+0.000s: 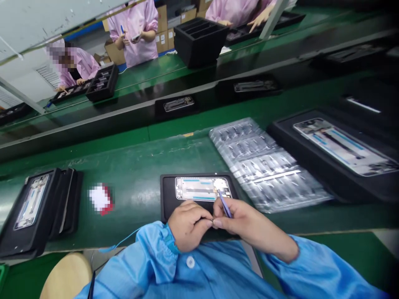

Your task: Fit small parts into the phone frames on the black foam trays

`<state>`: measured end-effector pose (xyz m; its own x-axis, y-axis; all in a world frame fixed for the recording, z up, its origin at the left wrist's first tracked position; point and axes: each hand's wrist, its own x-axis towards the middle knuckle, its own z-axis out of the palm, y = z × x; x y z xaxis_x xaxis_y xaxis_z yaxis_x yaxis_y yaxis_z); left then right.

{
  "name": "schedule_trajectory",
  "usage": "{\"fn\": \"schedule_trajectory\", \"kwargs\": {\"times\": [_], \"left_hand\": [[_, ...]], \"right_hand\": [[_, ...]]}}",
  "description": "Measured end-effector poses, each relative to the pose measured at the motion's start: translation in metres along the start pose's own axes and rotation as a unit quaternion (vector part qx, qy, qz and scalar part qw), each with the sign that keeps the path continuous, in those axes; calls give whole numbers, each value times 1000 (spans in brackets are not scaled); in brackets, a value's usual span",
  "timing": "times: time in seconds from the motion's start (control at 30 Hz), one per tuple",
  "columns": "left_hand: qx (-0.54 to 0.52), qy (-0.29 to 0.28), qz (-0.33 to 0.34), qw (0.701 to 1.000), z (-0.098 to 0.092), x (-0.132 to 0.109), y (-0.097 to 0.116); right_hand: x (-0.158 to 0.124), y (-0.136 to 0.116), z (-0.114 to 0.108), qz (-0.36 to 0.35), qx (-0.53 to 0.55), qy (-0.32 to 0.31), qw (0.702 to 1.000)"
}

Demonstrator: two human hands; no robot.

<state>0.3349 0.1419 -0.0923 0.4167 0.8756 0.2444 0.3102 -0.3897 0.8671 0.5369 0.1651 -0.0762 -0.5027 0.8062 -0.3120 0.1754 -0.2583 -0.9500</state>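
right hand (pixel 251 224) pinching blue tweezers (pixel 225 204), left hand (pixel 188 226) curled shut; fragile phone frame (pixel 202 189), take it by the edges!

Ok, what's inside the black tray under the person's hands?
The black tray holds a phone housing with blue strips, lying flat. The left hand and the right hand, holding blue tweezers, cover the tray's near part, so anything there cannot be seen.

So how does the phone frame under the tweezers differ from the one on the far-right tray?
The phone frame under the tweezers sits on a small black mat, with the tweezers reaching over it. The far-right frame lies in a bigger black tray, with nothing touching it. Both show blue strips.
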Motion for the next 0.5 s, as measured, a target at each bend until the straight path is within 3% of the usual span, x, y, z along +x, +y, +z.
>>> {"fn": "schedule_trajectory", "kwargs": {"times": [0.07,0.17,0.27,0.5], "left_hand": [[16,16,-12,1000,2,-4,-1],[34,43,-26,998,5,-7,-3],[41,56,-32,997,7,-6,-4],[56,81,-19,995,11,-1,-2]], "right_hand": [[-4,4,2,-22,-62,35,997],[-11,7,5,-130,-201,102,966],[-13,11,5,-223,-290,106,925],[-8,8,1,-304,-361,130,872]]}}
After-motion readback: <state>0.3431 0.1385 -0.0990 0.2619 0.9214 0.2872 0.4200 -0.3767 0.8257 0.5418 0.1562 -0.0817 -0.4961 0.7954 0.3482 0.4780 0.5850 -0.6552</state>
